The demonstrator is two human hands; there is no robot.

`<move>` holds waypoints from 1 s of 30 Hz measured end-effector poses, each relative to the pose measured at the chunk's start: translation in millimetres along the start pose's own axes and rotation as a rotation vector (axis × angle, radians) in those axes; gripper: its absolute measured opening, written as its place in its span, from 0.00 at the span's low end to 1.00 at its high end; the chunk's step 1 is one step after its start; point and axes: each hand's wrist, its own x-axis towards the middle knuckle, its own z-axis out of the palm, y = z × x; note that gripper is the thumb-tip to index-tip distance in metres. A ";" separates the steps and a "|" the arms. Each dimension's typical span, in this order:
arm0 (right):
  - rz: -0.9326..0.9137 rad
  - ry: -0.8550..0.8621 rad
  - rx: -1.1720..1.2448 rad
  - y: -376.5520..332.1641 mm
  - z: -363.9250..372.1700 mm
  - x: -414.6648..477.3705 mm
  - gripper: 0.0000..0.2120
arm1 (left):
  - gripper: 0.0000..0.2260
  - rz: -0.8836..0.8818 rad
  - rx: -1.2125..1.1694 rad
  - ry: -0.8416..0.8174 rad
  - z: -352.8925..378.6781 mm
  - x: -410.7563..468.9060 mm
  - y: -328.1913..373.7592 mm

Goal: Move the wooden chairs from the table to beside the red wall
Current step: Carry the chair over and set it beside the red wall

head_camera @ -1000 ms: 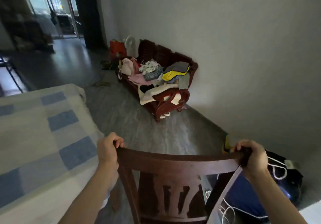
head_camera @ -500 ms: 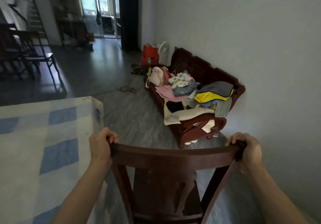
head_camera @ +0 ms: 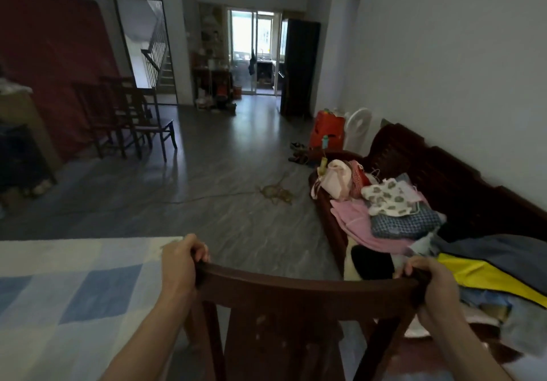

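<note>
Dark, curve-backed wooden chair

Home living room, clothes-piled wooden sofa, staircase, dining chairs

Nothing legible observed: no text, label, brand mark, number or sign can be read on any surface in view.
</note>
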 end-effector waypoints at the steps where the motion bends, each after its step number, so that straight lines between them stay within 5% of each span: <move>1: 0.003 -0.016 -0.003 -0.7 14.1 35.4 0.13 | 0.12 -0.013 -0.011 0.008 15.4 30.0 -1.3; 30: -0.013 -0.248 -0.013 82.5 538.1 924.9 0.14 | 0.12 0.070 -0.129 0.203 297.5 924.0 -31.8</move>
